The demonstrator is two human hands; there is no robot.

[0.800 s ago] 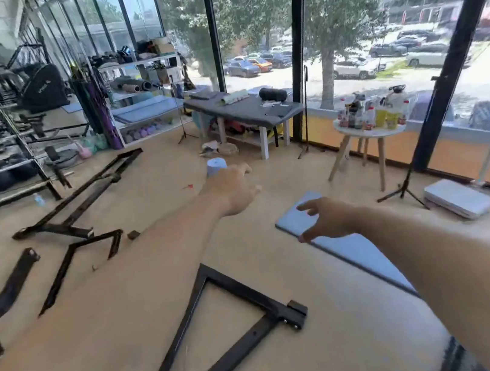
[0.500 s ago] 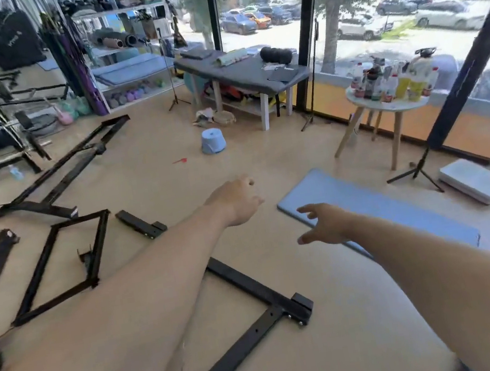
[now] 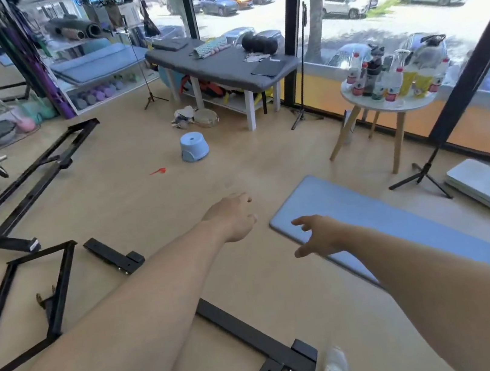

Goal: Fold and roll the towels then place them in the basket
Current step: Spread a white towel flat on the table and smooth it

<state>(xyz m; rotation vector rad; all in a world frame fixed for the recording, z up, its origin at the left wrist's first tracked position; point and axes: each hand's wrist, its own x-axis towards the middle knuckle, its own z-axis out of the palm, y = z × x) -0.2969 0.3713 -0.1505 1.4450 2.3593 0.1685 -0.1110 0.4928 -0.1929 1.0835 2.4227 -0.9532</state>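
Both arms stretch forward over the wooden floor (image 3: 150, 199) and hold nothing. The left hand (image 3: 235, 217) has its fingers loosely curled; the right hand (image 3: 318, 234) has its fingers relaxed and spread. Just beyond and under the right hand lies a blue exercise mat (image 3: 379, 222), its near corner beside the fingertips. A black metal frame (image 3: 262, 351) lies below the forearms, with more frame pieces left of the left arm. Open floor runs ahead of the hands to a blue step stool (image 3: 194, 146) and a grey massage bed (image 3: 218, 59). A folded patterned cloth (image 3: 210, 47), perhaps a towel, lies on that bed, well apart from both hands. No basket can be made out. Right of the bed, a round surface (image 3: 390, 100) carries bottles; their labels are too small to read.
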